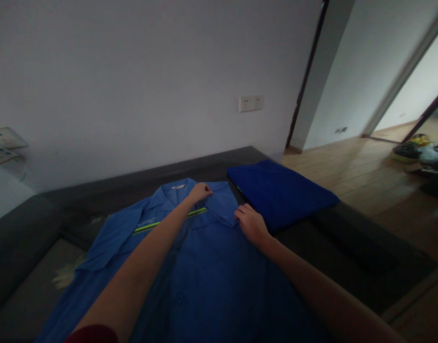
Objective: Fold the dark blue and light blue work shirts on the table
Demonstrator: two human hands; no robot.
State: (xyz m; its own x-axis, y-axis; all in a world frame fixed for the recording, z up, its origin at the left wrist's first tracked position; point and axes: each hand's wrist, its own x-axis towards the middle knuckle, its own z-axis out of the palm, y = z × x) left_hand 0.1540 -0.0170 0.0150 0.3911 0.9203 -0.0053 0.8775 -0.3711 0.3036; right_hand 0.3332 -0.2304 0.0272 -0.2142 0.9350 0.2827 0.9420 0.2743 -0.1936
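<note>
A blue short-sleeved work shirt [211, 267] with yellow-green stripes lies spread on a dark surface, its collar toward the wall. Near the right shoulder, my left hand [200, 191] is closed, pinching the shirt's cloth. My right hand [250, 222] has its fingers closed on the edge of the right sleeve, which is folded inward over the chest. The left sleeve lies out flat beside the lettering. Both forearms cross over the shirt's front and cover parts of it.
A folded darker blue cloth [279, 190] lies right of the shirt on the dark tabletop [347, 257]. Behind is a pale wall with a double socket [251, 103]; another socket [6, 138] is at far left. Bags and clutter [419, 152] sit on the wooden floor.
</note>
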